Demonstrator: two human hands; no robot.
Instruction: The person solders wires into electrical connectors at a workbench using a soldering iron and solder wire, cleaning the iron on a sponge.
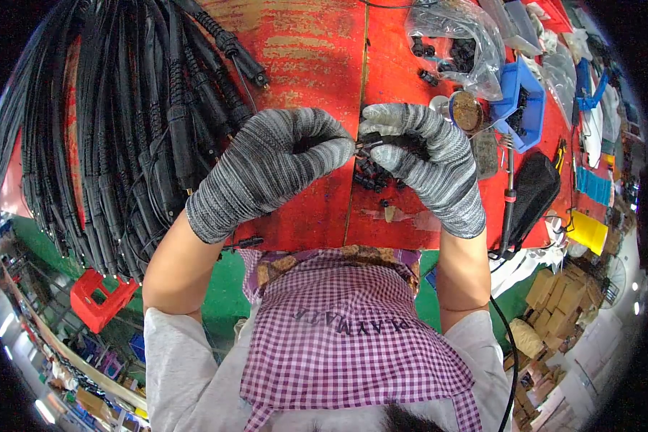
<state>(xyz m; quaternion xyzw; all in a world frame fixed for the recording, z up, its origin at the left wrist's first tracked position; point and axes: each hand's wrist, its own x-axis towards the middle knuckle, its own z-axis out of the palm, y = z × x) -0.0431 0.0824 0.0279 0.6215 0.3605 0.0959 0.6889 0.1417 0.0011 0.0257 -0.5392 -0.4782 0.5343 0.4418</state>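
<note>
Both of my hands wear grey striped knit gloves and meet over the middle of the red bench. The fingertips of my left hand [277, 155] are pinched together at one end of a small dark piece; what exactly they grip is hidden. From the other side, the thumb and fingers of my right hand [435, 162] close on a small black plastic part [371, 140]. Just below the fingers lies a scatter of small black parts [369, 176]. Beside my left hand, a thick bundle of black cables [108, 158] with ribbed sleeves and connector ends covers the bench.
A soldering iron [509, 198] lies right of my right hand, near a round tin [466, 111] with brown contents. Beyond are a blue bin [536, 132] of small dark parts and a clear bag [482, 43] with black parts. The red bench [317, 227] ends close to my apron.
</note>
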